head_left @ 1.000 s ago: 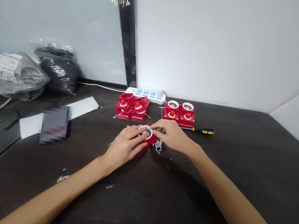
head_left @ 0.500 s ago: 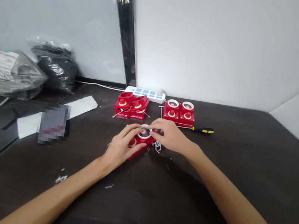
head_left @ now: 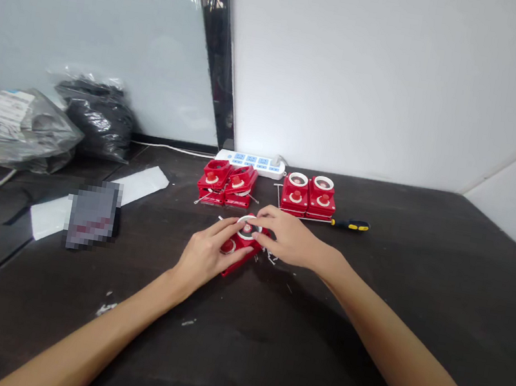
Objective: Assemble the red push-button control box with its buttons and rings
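In front of me a red plastic housing [head_left: 232, 266] lies turned at an angle on the dark table. A white ring [head_left: 247, 237] sits on its round raised part, with a dark centre inside. My left hand [head_left: 207, 248] wraps around the housing's left side, its fingers reaching the ring and its thumb along the near edge. On the ring's right side, the bent fingers and thumb of my right hand [head_left: 291, 236] grip the rim. Small white scraps [head_left: 272, 257] lie just beside the housing, partly behind my right hand.
Two red housings with white rings [head_left: 308, 204] stand behind to the right, near a screwdriver [head_left: 352, 225] and a T-handled tool [head_left: 278, 186]. Two without rings [head_left: 225, 191] stand to their left. A power strip [head_left: 248, 163], plastic bags [head_left: 96, 115] and white paper [head_left: 145, 185] lie farther off.
The fingers of my right hand have shifted slightly on the ring, and my left hand has moved a little to the left. The housing stays in place between them.
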`<state>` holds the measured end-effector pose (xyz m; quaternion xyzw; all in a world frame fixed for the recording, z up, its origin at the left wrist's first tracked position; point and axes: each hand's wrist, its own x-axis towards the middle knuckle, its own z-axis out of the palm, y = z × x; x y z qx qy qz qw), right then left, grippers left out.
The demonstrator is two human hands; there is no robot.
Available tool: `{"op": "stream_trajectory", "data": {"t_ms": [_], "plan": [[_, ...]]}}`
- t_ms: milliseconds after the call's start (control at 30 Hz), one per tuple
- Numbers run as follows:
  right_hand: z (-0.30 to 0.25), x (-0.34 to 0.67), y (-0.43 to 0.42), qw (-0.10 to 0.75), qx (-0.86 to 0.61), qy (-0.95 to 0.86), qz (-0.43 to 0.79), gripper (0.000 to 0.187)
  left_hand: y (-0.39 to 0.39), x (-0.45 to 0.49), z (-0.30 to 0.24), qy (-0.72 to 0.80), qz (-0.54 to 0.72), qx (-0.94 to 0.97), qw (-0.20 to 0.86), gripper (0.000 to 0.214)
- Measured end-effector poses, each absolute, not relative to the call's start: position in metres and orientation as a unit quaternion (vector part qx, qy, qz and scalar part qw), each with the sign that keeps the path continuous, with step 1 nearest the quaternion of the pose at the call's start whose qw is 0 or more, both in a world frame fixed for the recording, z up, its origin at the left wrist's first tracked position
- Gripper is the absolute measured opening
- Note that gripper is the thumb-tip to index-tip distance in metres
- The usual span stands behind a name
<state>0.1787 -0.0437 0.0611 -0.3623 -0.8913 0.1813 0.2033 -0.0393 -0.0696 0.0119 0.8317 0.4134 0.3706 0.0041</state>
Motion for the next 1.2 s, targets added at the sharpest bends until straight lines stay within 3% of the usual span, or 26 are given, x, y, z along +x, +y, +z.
{"op": "stream_trajectory", "data": {"t_ms": [367,567,700,1033,1200], "plan": [[0.061,0.18,-0.043,0.194,-0.358,-0.894,0.188,0.031,-0.069,-0.039,0.012,0.407,0.369,0.836,-0.013,0.039],[0.062,0.185,-0.04,0.267,-0.378,-0.859,0.22,0.036,-0.071,-0.036,0.014,0.448,0.329,0.831,0.008,0.039],[0.071,0.193,-0.04,0.288,-0.425,-0.834,0.202,0.034,-0.076,-0.032,0.02,0.498,0.262,0.826,0.038,0.051],[0.03,0.211,-0.051,0.231,-0.466,-0.843,0.141,0.033,-0.074,-0.03,0.033,0.525,0.219,0.817,0.096,0.044],[0.014,0.204,-0.057,0.175,-0.468,-0.856,0.134,0.024,-0.073,-0.03,0.032,0.535,0.2,0.815,0.1,0.042]]}}
